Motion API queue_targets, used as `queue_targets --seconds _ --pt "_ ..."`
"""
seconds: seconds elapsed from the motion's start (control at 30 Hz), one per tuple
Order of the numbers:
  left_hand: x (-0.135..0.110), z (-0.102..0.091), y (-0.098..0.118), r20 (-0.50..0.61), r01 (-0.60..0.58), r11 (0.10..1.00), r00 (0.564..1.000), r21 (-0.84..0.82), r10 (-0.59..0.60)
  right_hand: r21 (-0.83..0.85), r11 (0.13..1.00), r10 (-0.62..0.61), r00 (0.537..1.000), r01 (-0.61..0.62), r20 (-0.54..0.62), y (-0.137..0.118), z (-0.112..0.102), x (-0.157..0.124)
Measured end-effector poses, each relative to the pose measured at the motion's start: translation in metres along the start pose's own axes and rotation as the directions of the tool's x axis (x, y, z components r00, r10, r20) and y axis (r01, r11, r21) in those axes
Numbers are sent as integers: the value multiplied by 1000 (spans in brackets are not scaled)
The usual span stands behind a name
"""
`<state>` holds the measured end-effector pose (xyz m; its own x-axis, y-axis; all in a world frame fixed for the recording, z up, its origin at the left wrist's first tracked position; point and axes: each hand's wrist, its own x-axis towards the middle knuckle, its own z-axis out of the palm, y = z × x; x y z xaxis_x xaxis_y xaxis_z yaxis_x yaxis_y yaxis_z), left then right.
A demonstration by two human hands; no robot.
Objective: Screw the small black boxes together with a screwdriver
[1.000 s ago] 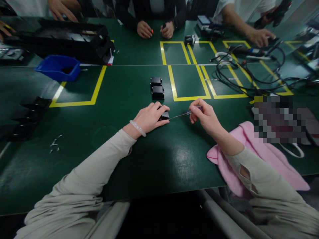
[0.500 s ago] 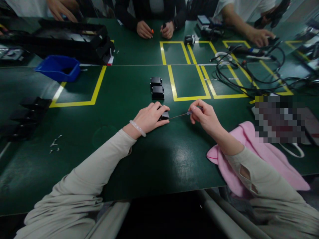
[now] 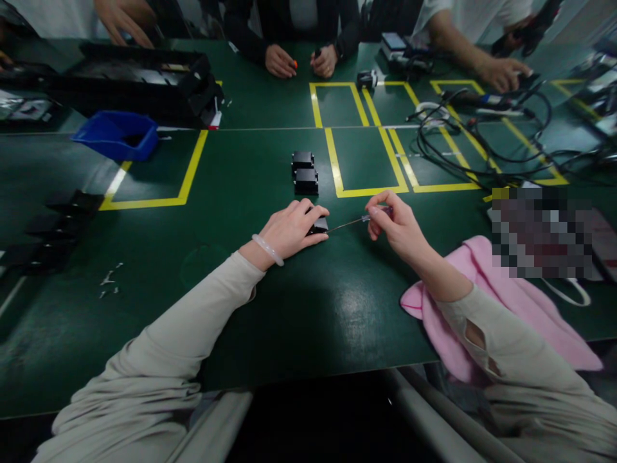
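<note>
Head view looks down on a green desk [image 3: 289, 308]. The left hand [image 3: 289, 231] lies on the desk near its middle, and its grip is closed around a small black block [image 3: 320, 225]. The fingers cover the top and the thumb is at the near side, so only the right end of the block shows. A pale bracelet [image 3: 267, 249] sits on this wrist. The right hand [image 3: 393, 228] is just to the right, and its grip pinches the handle of a thin screwdriver [image 3: 349, 223] between thumb and fingertips. The shaft lies almost level and points left, with its tip at the right end of the block; I cannot tell if it sits in a screw. The block rests on the desk, a little nearer to the person than two more black blocks [image 3: 304, 172], which stand one behind the other beside a yellow tape frame [image 3: 366, 190]. Under the right forearm a pink cloth [image 3: 506, 302] hangs over the near edge of the desk. Far to the left are a blue bin [image 3: 118, 135], a long black tray [image 3: 120, 74], some dark pieces [image 3: 58, 225] and a few small white bits [image 3: 108, 280]. Black cables [image 3: 463, 141] lie in loops at the far right. At the far edge, hands of other people [image 3: 279, 61] are busy with their own small things, well apart from the block.
</note>
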<state>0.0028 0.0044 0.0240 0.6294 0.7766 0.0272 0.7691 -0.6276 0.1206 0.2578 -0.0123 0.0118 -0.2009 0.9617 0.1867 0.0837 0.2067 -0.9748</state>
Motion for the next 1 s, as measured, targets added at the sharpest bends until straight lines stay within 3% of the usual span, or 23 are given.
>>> queue_targets --seconds 0.3,0.5,0.67,1.0 --pt "0 0 0 3 2 1000 1000 -11 -2 -59 998 21 1000 -22 -11 -1 -1 0" --pt "0 0 0 4 -1 1000 1000 -4 1 7 1000 8 1000 -8 12 -1 0 0" --pt "0 -1 1 16 8 1000 1000 1 -8 9 1000 1 1000 -1 -29 0 1 0" --pt "0 -1 1 11 2 1000 1000 7 -2 -18 1000 -5 1000 5 2 -2 0 0"
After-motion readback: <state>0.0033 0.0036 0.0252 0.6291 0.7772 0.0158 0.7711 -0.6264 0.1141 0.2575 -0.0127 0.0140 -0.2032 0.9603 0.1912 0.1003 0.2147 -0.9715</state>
